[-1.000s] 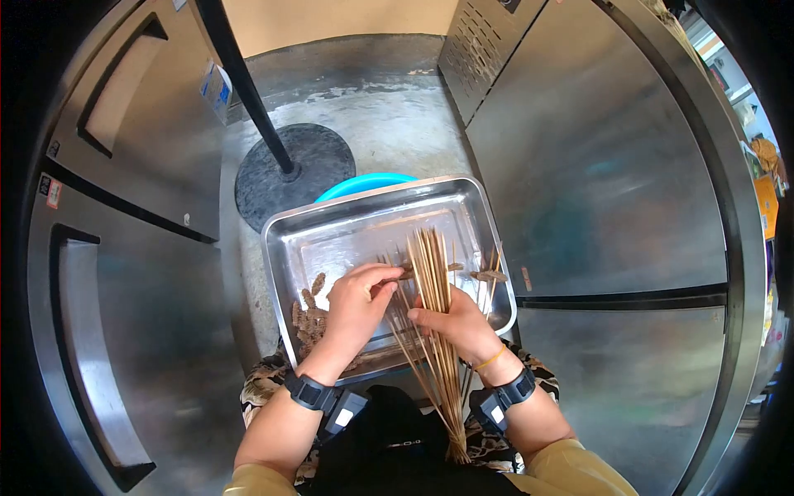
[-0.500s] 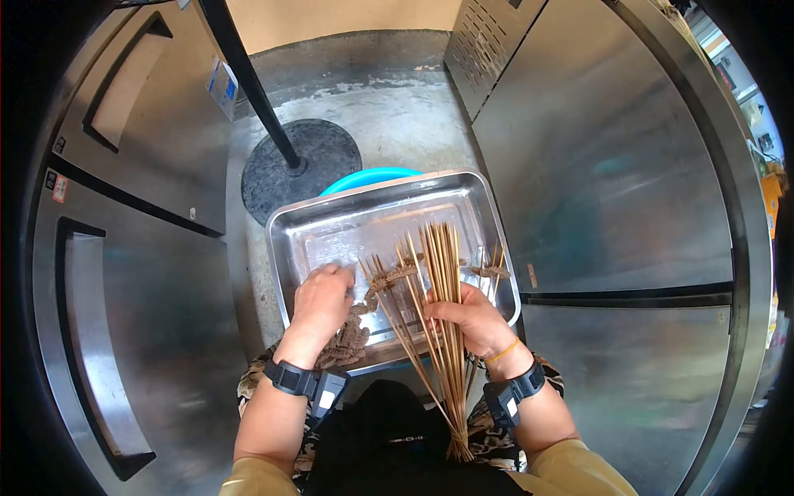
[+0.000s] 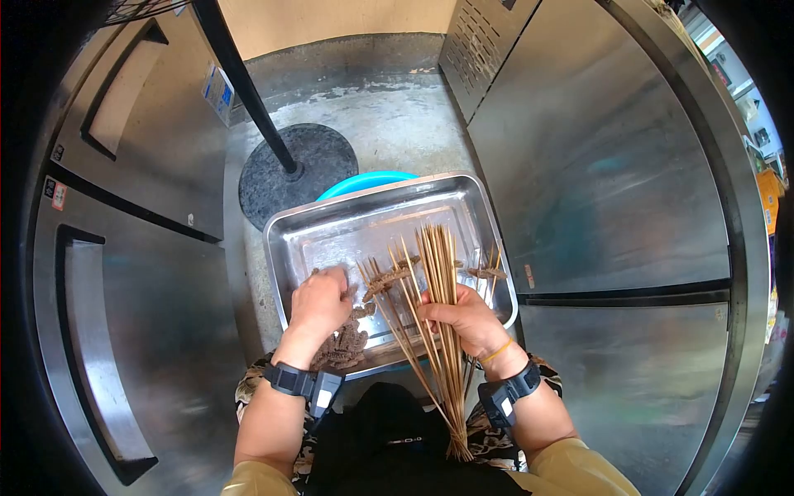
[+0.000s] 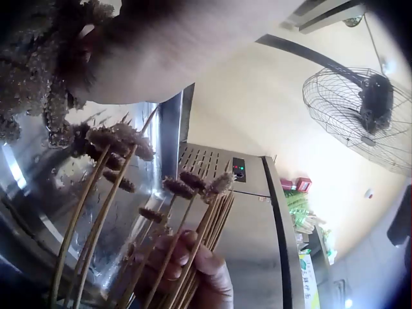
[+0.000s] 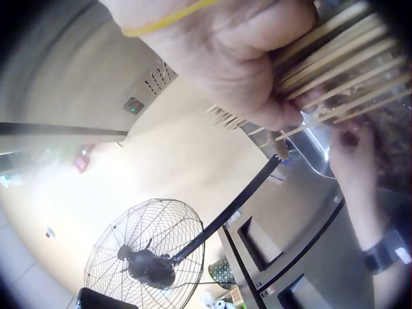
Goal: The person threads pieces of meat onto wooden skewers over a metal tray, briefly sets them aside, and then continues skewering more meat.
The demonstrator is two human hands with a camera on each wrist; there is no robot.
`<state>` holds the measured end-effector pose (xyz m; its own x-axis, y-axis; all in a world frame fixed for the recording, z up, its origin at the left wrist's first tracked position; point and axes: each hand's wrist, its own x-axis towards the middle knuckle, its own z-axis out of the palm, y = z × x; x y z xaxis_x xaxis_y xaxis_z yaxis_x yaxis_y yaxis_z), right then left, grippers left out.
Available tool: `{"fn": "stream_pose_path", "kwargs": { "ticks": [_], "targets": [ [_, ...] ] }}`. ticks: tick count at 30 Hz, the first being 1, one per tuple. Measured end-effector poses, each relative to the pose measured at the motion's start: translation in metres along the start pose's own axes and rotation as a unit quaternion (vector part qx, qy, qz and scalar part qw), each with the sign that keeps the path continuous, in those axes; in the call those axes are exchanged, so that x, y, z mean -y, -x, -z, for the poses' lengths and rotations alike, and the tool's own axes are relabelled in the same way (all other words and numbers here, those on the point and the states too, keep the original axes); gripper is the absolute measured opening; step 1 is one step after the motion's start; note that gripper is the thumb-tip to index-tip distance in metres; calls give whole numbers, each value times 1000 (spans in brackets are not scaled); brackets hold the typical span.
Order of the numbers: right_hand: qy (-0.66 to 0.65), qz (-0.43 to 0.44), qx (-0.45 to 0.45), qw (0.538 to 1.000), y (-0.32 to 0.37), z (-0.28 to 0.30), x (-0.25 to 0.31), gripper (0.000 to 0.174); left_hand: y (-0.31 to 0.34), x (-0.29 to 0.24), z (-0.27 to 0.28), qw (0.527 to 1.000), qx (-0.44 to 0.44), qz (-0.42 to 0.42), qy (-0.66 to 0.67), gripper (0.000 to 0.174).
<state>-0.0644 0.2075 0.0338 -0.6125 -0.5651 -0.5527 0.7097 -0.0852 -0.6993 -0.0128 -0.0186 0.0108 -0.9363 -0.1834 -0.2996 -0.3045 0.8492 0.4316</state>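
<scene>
My right hand [image 3: 470,319] grips a fanned bundle of thin wooden skewers [image 3: 441,289], points up, over a steel tray [image 3: 327,229]. Brown, ridged pieces [image 3: 385,283] are threaded near the tips of the skewers on the left of the fan. At the tray's left side my left hand [image 3: 318,303] is down at a pile of similar brown pieces [image 3: 341,347], its fingers bent and partly hidden. In the left wrist view the pile [image 4: 29,74] lies against the thumb; whether a piece is pinched cannot be seen.
A blue basin [image 3: 368,182] shows behind the tray. Beyond it stands a black pole on a round base [image 3: 308,153]. Steel cabinets rise on the left [image 3: 165,289] and right [image 3: 612,165]. A wire fan [image 5: 151,257] shows in the right wrist view.
My left hand has moved from the skewer tips left to the pile. The left skewers have fanned out with the threaded pieces in plain view. My right hand has kept its grip.
</scene>
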Motion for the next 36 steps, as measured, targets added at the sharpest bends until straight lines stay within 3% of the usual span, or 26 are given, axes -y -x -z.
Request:
{"fn": "stream_pose_path", "kwargs": {
  "ticks": [2,3,5,8,9,12,13,16,20,29,33,34,36],
  "targets": [
    [2,1,-2,1000,-3,2,-4,13,-4,5,5,996,14,32,78,13],
    [8,4,-7,1000,-4,2,-5,13,-9,15,0,973,31,27,226,13],
    [20,8,-18,1000,-5,-1,-7,13,-21,39,-15,861,64,15,504,13],
    [29,4,-18,999,-6,-5,-9,13,-22,31,-9,887,-25,5,461,12],
    [35,7,-20,999,-6,-7,-9,13,-18,23,-5,937,-70,-6,341,14],
    [54,18,-26,998,-7,-7,-6,13,-10,9,0,990,-72,-25,116,18],
    [58,24,-30,998,-7,-5,-5,13,-9,8,-2,990,-31,-25,134,25],
    [48,35,-44,997,-7,2,-3,12,-9,3,-17,991,-51,-80,91,25],
    [39,42,-60,997,-4,11,-4,14,-9,-11,-27,992,-77,-90,39,28],
    [67,38,-37,996,-1,4,-4,10,-18,-26,-41,994,-91,-51,-34,23],
    [67,40,-40,996,0,5,-4,10,-27,-5,-28,997,-66,13,47,16],
    [66,41,-39,996,-1,6,-5,10,-32,7,-28,980,-65,31,184,16],
    [78,46,-35,995,-2,5,-7,11,-39,23,-26,891,-59,69,445,15]
  ]
}}
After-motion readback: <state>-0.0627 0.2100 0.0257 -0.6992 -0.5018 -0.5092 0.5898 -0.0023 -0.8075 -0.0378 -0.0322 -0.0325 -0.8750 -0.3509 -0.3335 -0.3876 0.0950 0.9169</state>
